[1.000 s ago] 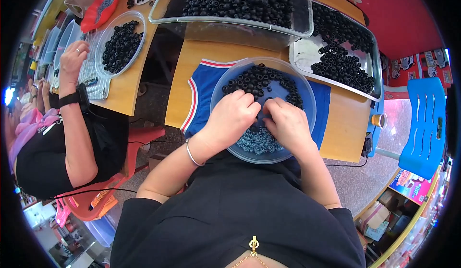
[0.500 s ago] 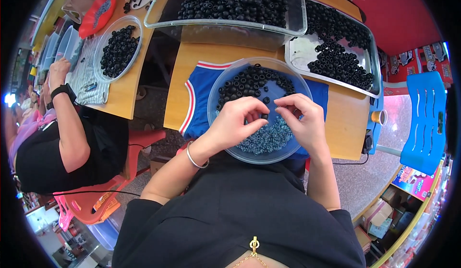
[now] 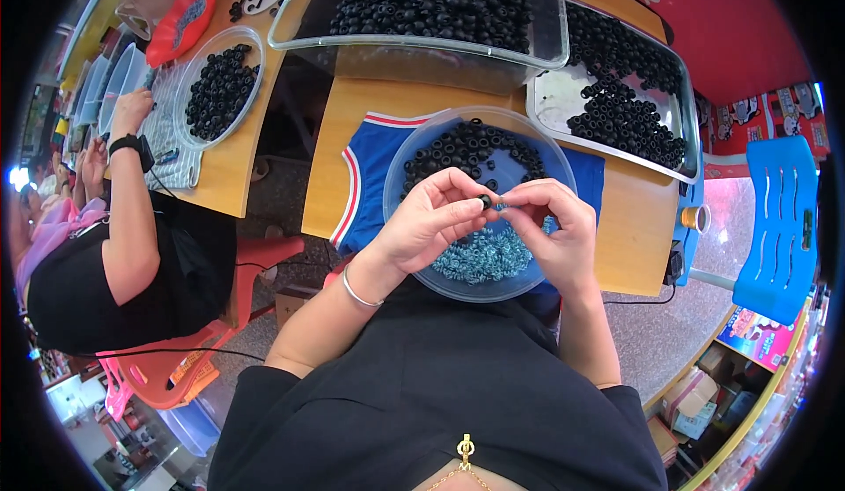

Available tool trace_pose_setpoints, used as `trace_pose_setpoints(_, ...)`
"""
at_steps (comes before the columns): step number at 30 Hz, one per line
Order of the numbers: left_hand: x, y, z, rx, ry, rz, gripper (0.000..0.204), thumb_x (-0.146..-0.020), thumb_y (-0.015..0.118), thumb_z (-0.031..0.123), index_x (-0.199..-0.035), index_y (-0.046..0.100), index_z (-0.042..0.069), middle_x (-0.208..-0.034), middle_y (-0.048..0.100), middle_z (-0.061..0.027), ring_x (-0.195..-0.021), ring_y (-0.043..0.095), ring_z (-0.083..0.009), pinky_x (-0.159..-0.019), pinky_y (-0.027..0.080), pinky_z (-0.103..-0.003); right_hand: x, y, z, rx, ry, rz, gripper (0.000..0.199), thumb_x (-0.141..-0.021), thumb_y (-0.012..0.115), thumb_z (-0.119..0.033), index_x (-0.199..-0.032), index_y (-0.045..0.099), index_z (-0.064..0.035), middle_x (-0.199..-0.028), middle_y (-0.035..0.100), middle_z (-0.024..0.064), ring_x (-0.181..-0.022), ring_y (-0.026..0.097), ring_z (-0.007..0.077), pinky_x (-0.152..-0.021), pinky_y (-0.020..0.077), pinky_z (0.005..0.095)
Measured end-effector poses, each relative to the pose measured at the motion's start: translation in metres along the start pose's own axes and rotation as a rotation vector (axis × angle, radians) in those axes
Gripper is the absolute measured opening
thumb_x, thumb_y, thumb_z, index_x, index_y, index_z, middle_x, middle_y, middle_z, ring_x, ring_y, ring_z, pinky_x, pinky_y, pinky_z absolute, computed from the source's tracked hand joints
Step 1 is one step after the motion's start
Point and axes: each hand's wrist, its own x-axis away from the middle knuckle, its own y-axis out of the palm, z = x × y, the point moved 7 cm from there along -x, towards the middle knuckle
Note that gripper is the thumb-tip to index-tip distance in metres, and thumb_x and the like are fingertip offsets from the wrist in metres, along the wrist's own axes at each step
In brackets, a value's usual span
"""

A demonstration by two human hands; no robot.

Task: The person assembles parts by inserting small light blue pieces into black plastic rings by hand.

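Observation:
Above a round clear tub, my left hand pinches a small black ring-shaped piece between thumb and fingertips. Right up against it are the fingertips of my right hand, closed on something tiny, mostly hidden. Inside the tub, round black pieces with holes fill the far side. A heap of small translucent blue-green pieces lies on the near side, partly under my hands. A blue cloth with red and white trim is spread beneath the tub.
A big clear bin of black pieces stands at the far edge, beside a metal tray with more. On the right is a blue chair. To the left, a co-worker's arm reaches over another table near a bowl of black pieces.
My hands have come together, bringing the right fingertips up to the black piece in my left hand. The co-worker's hand has shifted slightly to the right.

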Motion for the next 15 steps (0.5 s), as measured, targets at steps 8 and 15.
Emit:
trace_pose_setpoints(8,-0.001,-0.004,-0.008,0.031,0.041,-0.047,0.018,-0.087,0.067,0.0,-0.101,0.057,0.006,-0.103,0.063,-0.0048,-0.092,0.063,-0.0118,-0.08,0.053,-0.024,-0.001,0.008,-0.01,0.055,-0.098,-0.044,0.018,-0.071,0.077,0.002,-0.086,0.071,-0.006,-0.085,0.068,0.0045,-0.07,0.063,0.0126,-0.056,0.0481,0.0234)
trace_pose_setpoints(15,0.002,-0.011,-0.007,0.098,0.004,-0.046,0.012,-0.09,0.065,0.003,-0.1,0.059,0.006,-0.104,0.063,-0.0051,-0.096,0.062,-0.0134,-0.086,0.053,-0.027,-0.005,0.016,-0.016,0.168,-0.171,-0.132,0.025,-0.069,0.077,0.0,-0.092,0.074,-0.0082,-0.085,0.067,0.0051,-0.074,0.065,0.0181,-0.062,0.0518,0.028)
